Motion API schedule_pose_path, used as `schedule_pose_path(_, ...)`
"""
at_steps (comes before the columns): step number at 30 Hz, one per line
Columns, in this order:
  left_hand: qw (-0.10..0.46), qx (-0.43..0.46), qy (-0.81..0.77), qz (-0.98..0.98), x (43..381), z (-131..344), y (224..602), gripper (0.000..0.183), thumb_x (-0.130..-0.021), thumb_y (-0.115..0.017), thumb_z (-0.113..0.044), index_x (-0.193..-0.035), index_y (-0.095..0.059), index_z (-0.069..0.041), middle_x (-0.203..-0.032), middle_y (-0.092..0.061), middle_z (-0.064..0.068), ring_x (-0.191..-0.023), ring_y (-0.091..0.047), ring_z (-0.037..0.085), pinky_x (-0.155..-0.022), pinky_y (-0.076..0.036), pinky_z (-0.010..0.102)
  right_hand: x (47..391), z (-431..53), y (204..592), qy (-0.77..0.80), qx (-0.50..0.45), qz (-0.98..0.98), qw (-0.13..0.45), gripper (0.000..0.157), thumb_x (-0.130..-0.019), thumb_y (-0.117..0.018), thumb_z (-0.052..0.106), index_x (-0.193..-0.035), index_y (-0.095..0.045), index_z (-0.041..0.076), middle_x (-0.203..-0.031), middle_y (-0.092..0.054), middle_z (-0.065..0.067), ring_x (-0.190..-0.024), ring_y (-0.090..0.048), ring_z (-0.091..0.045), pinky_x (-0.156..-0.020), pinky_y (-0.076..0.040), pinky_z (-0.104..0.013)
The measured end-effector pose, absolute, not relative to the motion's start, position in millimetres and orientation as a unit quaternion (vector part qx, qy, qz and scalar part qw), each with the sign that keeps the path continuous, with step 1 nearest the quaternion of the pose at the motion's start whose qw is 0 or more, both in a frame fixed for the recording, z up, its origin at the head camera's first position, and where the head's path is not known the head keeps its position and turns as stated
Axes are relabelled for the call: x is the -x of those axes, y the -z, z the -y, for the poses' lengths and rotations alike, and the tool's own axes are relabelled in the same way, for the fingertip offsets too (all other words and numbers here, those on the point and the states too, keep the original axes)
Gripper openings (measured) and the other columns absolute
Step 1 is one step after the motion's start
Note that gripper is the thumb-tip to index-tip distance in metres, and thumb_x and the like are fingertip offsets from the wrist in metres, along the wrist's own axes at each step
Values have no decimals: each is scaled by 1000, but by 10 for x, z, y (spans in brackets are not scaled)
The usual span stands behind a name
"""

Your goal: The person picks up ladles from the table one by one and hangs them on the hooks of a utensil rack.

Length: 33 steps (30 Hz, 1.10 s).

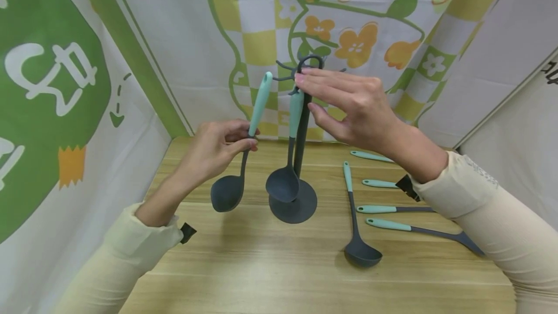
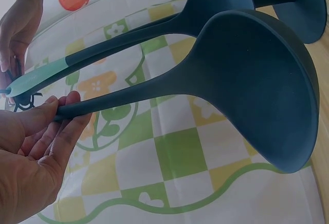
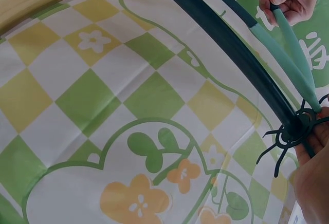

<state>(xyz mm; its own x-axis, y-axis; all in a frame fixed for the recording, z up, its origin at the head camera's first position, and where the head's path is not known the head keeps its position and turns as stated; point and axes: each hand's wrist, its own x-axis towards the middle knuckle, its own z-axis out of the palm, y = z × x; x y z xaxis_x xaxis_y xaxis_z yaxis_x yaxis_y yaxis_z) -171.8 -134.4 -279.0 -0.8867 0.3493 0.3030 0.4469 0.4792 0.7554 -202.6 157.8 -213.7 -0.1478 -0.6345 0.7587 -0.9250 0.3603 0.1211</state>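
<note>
In the head view my left hand (image 1: 218, 147) pinches a dark grey ladle (image 1: 227, 194) where its neck meets the mint-green handle. The bowl hangs down, and the holed handle end is up beside a hook of the utensil stand (image 1: 305, 207). A second ladle (image 1: 282, 185) hangs on this dark stand by its mint handle. My right hand (image 1: 355, 98) is at the stand's top, its fingers nearly straight across the top loop (image 1: 311, 57). In the right wrist view, right fingertips reach behind the hook ring (image 3: 295, 131).
Right of the stand another ladle (image 1: 363, 255) lies on the wooden table (image 1: 261, 275). Several mint-handled utensils lie beside it, including one (image 1: 388, 225) near the right sleeve, which partly hides them. A patterned cloth (image 1: 257, 47) hangs behind the table.
</note>
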Motion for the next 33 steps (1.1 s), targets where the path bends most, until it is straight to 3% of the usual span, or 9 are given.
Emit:
schedule_pose_path(13,54,232,449,861,1756,1301,2811,20,-96,-75,-2,-115,-76,4,-101,-80,16,-93,-80,28,-88,-64,47,2035,-1573,2144,-197,-531,732,378,35,-97,-68,8,-130,-73,-2,-133,-72,-17,-125,-70,-35,-98,-59,-54)
schedule_pose_path(25,51,242,450,858,1801,1227,2845,17,-97,-75,-2,-113,-77,2,-99,-81,12,-91,-80,25,-86,-65,45,2043,-1565,2143,-193,-529,733,382,34,-98,-67,9,-129,-73,-2,-132,-72,-17,-124,-70,-35,-84,-64,-54)
schedule_pose_path(33,51,244,457,854,1824,1185,2857,18,-97,-74,-3,-115,-78,1,-97,-81,12,-92,-80,27,-88,-64,48,2043,-1570,2159,-200,-527,732,384,34,-97,-67,8,-129,-74,-2,-131,-73,-17,-123,-71,-35,-83,-64,-54)
